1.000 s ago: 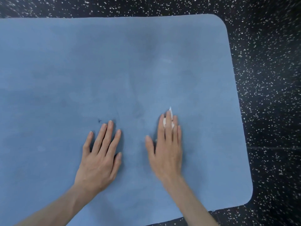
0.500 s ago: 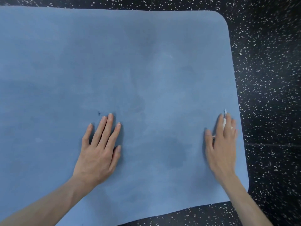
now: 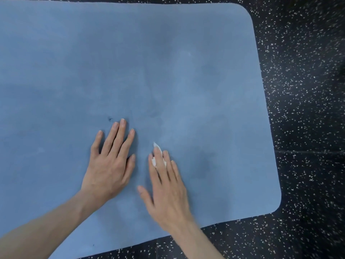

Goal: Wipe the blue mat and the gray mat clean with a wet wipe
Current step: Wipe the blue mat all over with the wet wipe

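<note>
Right hand (image 3: 169,193) atop wet wipe (image 3: 154,161)

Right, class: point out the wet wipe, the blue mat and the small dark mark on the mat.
wet wipe (image 3: 153,162): head view, its exposed white fold.
blue mat (image 3: 168,62): head view, bare upper surface.
dark mark (image 3: 110,119): head view, the mark's middle.

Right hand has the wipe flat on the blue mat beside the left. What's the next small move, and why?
Probably slide the right hand and its wet wipe forward and left onto the small dark mark just beyond the left hand. That mark shows unwiped on the blue mat, and the wipe sits close by, while the left hand lies flat, steadying the mat.
</note>
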